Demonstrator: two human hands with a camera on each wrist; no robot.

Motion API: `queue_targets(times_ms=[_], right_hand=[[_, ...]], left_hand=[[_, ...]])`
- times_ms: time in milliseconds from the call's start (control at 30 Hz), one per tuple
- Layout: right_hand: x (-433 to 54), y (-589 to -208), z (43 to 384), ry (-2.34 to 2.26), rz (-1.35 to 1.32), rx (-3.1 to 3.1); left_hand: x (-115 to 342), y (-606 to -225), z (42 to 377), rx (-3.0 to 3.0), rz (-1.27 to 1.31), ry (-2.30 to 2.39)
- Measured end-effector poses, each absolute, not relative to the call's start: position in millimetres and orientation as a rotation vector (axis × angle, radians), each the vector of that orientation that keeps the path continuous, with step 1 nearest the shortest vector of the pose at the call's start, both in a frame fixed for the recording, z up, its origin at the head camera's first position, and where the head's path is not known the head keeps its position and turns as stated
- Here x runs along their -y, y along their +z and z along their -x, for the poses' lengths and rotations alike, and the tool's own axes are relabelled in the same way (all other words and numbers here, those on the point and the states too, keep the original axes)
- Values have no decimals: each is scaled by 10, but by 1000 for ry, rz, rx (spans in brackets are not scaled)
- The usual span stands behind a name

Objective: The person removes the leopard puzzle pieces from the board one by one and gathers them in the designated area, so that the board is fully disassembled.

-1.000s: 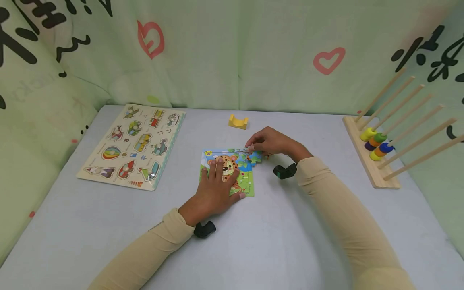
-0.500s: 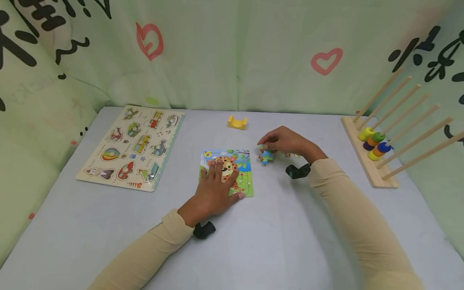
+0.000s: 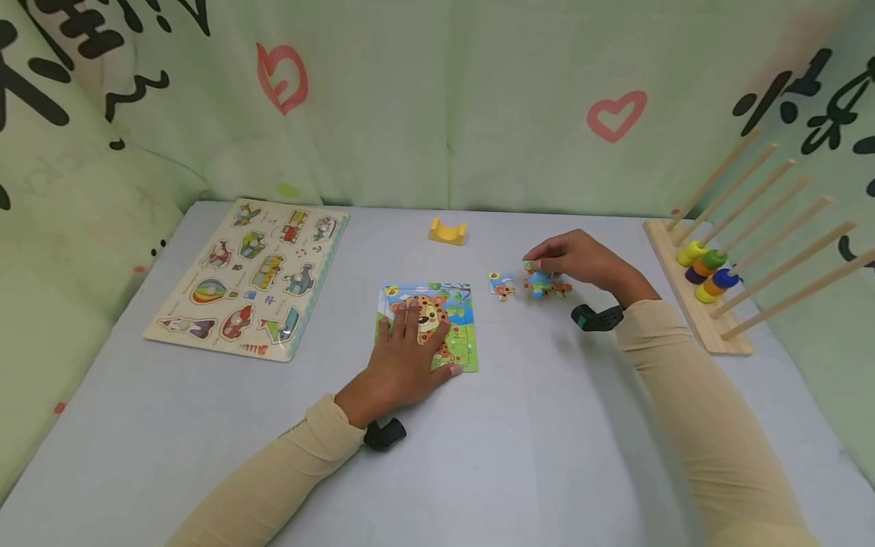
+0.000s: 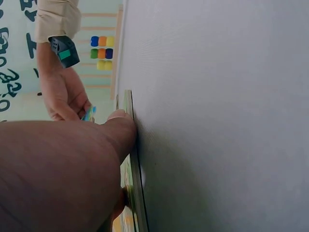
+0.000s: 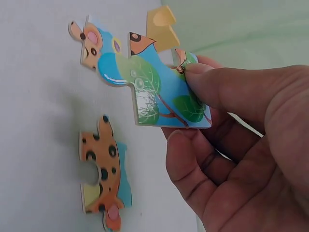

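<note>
My left hand point(image 3: 403, 365) lies with fingers spread over a puzzle board point(image 3: 466, 334) printed with a spotted leopard cub, covering its lower left part. In the left wrist view the thumb point(image 4: 120, 128) rests at the board's edge point(image 4: 135, 188). To the right of the board, my right hand point(image 3: 577, 258) pinches a jigsaw piece point(image 5: 166, 92) with blue sky and green leaves between thumb and fingers, above the table. Two loose jigsaw pieces lie near it: a corner piece point(image 3: 501, 284) with an ear and a yellow mark, and an orange spotted piece point(image 5: 104, 169).
A yellow arch block point(image 3: 447, 231) sits behind the puzzle board. To the left lies a wooden peg puzzle point(image 3: 249, 281) with vehicle shapes. A wooden stand point(image 3: 697, 289) with upright rods and coloured beads point(image 3: 707, 262) is at the right. A printed curtain point(image 3: 444, 106) hangs behind the table.
My right hand has moved right, away from the board's top right corner, with the leafy jigsaw piece. The corner piece now shows on the table behind it. My left hand has stayed on the board.
</note>
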State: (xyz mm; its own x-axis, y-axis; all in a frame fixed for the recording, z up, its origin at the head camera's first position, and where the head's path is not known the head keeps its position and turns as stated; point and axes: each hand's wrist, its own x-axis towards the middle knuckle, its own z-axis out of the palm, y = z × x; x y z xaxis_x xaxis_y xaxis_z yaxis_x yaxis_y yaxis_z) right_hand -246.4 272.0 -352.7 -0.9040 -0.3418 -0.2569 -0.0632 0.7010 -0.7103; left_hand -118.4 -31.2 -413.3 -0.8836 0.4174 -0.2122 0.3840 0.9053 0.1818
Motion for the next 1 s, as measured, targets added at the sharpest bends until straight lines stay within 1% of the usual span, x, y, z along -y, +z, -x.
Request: queue_targets(times_ms=[467, 767, 1000], right_hand=[[-3215, -3552, 2405, -1003, 238, -2589], [-3633, -3699, 2429, -962, 77, -2543], [-3690, -3756, 2457, -933, 89, -2549]], left_hand=[[315, -4123, 1183, -2811, -604, 219], [320, -4133, 1187, -2804, -601, 251], [320, -4118, 1184, -2814, -594, 234]])
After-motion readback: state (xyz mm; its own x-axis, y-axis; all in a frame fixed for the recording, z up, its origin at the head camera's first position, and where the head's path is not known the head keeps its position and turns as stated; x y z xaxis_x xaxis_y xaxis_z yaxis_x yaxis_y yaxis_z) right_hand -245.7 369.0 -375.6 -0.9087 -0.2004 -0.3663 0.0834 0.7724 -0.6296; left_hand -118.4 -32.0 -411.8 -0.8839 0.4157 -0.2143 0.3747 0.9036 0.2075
